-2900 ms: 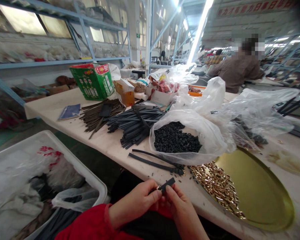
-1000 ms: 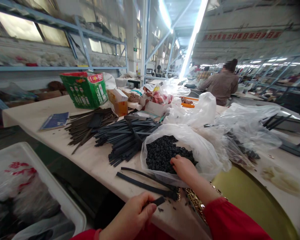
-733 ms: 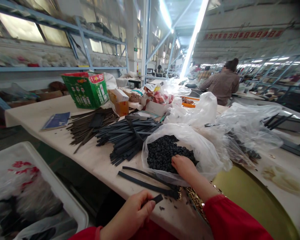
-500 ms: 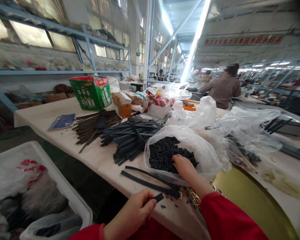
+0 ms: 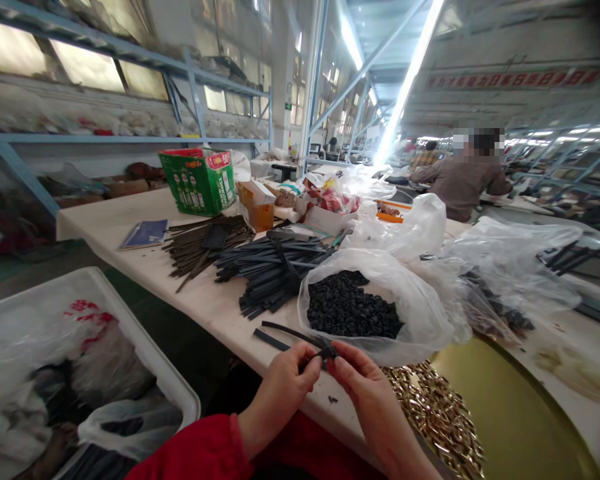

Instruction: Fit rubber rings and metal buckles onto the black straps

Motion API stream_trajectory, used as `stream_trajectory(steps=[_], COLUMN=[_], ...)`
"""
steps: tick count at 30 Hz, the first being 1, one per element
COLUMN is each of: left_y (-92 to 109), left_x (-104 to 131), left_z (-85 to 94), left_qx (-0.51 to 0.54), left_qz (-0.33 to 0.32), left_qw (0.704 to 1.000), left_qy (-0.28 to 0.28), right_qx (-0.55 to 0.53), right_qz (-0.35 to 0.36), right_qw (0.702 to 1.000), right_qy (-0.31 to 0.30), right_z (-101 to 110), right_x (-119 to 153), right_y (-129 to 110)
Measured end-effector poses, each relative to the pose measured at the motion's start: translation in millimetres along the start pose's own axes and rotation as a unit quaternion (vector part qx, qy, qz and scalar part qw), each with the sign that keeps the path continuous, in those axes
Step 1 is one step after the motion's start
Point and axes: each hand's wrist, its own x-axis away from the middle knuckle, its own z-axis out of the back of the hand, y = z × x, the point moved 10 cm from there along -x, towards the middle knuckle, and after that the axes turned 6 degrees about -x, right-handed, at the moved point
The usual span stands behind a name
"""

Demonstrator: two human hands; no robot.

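Black strip [image 5: 325,356], short and dark, sits btwn the two hands, just off the near side of the plastic bag [image 5: 425,303]. L hand [image 5: 286,383] has it pinched btwn thumb and forefinger; R hand [image 5: 369,385] is narrowed on its other end, thumb + fingertips closed on it. Whether a small loop is also in the R fingertips, can't tell: too small, dark on dark. Bag lies open twd the hands, w/ a heap of black loops [image 5: 353,310] inside. Loose strips [image 5: 271,339] lie on the table [image 5: 105,220] just in front of the bag, to its L, partly hidden behind the hands. R of the bag, near side: gold-coloured tray [image 5: 513,407] w/ a pile of shiny gold-tone pcs [image 5: 443,413] along its L part. L of the bag, close by: black strip bundle [image 5: 270,267], then brown strips [image 5: 205,247], then a blue booklet [image 5: 144,234] farthest out. Behind those, beyond the bag to the L, a green box [image 5: 195,183]. White bin [image 5: 193,393] stands well L of the bag, below table level. Co-worker in brown top [image 5: 470,183] is well beyond the bag, back R.
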Motion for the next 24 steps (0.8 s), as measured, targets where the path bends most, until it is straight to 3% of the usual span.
stream_trajectory(steps=[7,12,16,21,24], left_y=[-8,-13,-16,-8,-5], left_x=[14,14,17,29,30], left_z=[-0.1,-19.6,-29.3,-36.9,-31.7], left_qx=[-0.066,-0.032,-0.025,0.053,0.067], left_qz=[-0.004,0.007,0.025,0.047,0.038], left_qw=[0.998,0.996,0.989,0.974,0.976], left_qy=[0.016,-0.084,-0.141,-0.216,-0.202], right_qx=[-0.091,0.019,0.051,-0.006,-0.056], right_qz=[-0.032,0.004,-0.042,-0.082,-0.102], right_qw=[0.995,1.0,0.997,0.996,0.991], right_qy=[0.008,0.003,-0.045,-0.021,-0.063], right_z=[7,24,19,19,1], right_x=[-1,0,6,13,21], right_y=[26,31,36,39,43])
